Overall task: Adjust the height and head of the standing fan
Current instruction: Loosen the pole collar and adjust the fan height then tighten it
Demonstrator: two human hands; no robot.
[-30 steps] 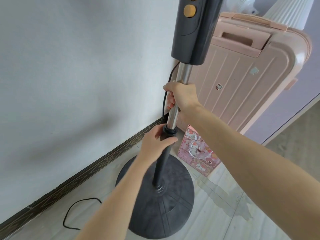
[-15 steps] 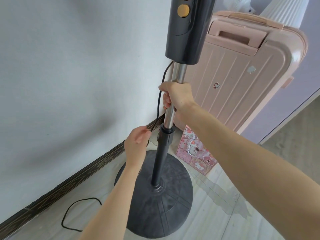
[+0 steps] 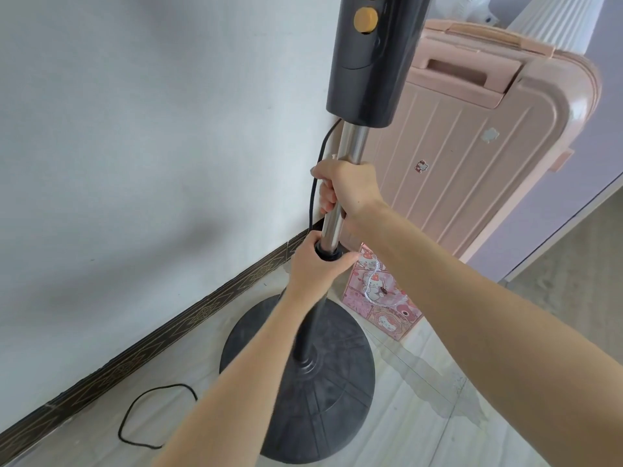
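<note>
My right hand (image 3: pixel 350 187) grips slick steel pole (image 3: pixel 340 197), left hand (image 3: pixel 317 264) wraps collar (image 3: pixel 328 255); heavy base (image 3: pixel 303 382) steadies.

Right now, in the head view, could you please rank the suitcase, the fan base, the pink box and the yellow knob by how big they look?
1. Suitcase
2. Fan base, though it sits nearer the camera, so true size against the suitcase is unsure
3. Pink box
4. Yellow knob
</note>
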